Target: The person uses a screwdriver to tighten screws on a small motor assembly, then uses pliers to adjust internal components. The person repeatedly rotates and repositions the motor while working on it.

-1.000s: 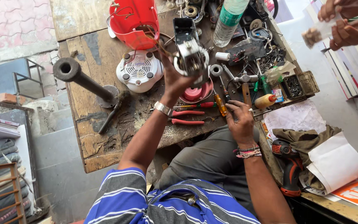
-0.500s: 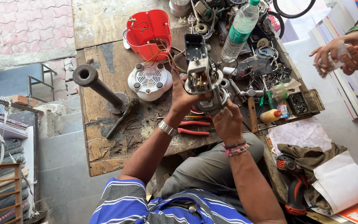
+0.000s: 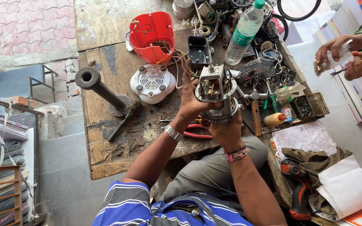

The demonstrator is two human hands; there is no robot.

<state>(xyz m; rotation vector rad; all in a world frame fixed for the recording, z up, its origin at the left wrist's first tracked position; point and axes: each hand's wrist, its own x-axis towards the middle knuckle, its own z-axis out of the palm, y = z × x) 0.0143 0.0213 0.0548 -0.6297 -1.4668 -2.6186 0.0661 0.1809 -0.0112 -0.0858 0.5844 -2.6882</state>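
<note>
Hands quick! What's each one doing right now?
Left hand: closed around the metal motor, gripping its left side.
Right hand: closed under the same motor, holding it up from below.

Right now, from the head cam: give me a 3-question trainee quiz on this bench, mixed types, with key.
1. True or false: both hands grip the grey motor unit above the bench.
2. Multiple choice: what lies on the wooden bench just under the hands? A) red-handled pliers B) a paint brush C) a glass jar
3. Fill in: the wires from the motor unit run back to the ____ plastic housing.

Key:
1. True: the left hand holds its side, the right hand cups it from below.
2. A, the red-handled pliers.
3. Red: the red plastic housing, behind the white round base.
</note>
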